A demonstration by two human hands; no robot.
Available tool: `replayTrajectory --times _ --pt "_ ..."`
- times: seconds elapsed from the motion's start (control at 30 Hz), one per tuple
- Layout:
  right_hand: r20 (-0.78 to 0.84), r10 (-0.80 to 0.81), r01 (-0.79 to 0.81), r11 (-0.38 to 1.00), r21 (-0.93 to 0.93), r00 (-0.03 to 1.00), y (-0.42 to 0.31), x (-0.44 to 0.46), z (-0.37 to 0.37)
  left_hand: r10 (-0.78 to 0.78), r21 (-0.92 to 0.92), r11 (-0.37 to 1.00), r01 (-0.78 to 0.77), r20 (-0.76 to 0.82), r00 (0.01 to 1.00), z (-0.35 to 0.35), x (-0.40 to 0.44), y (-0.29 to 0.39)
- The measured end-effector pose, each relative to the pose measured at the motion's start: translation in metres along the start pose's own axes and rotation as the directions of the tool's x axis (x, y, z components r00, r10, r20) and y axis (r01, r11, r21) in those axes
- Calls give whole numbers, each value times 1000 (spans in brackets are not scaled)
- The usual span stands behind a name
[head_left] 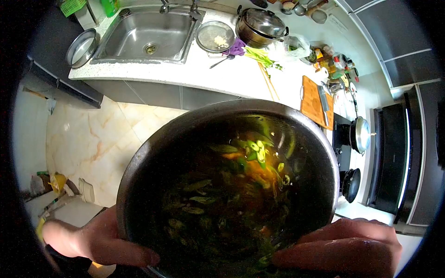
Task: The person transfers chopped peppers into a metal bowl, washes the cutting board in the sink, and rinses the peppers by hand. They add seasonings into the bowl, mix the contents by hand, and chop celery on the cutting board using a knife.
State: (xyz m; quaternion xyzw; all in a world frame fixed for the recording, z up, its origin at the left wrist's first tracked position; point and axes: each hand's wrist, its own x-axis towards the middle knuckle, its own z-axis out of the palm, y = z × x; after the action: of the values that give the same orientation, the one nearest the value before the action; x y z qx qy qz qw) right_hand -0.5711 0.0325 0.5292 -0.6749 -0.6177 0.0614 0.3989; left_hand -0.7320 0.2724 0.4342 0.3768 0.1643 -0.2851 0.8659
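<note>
A large dark round pot [208, 171] fills the middle of the view, tipped toward the camera. Inside it lie dark liquid and green sliced vegetables [257, 150], with some orange-yellow bits. My left hand [104, 241] grips the pot's lower left side, its thumb along the rim. On the lower right, my right hand [343, 245] holds the pot, thumb over the rim and fingers closed on the side. The undersides of both hands' grips are hidden.
Beyond the pot, a white counter [204, 76] holds a steel sink [143, 39], a plate [215, 36], a lidded pot [260, 28], greens [262, 56] and chopsticks. A knife lies on the cutting board [315, 99]. At right, pans [360, 134] stand by the stove.
</note>
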Motion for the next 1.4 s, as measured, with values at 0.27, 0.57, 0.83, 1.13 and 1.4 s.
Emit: replayTrajectory --times 0.27,0.57,0.83,1.13,1.4 --pt "149 309 -241 903 -355 939 6 8 13 19 -49 999 -20 -20 1000 3 18 4" --pt "672 238 63 918 -391 701 50 -14 29 -28 -111 994 10 -161 987 -5 36 4" --pt "518 217 -46 945 -323 827 74 -23 38 -35 -193 981 6 -149 988 -24 60 -5" --pt "588 173 -105 983 -148 790 78 -26 31 -31 -178 984 8 -128 991 -32 70 -17" --pt "372 586 -305 748 -589 720 66 -29 55 -26 -94 995 10 -169 985 -26 68 -19"
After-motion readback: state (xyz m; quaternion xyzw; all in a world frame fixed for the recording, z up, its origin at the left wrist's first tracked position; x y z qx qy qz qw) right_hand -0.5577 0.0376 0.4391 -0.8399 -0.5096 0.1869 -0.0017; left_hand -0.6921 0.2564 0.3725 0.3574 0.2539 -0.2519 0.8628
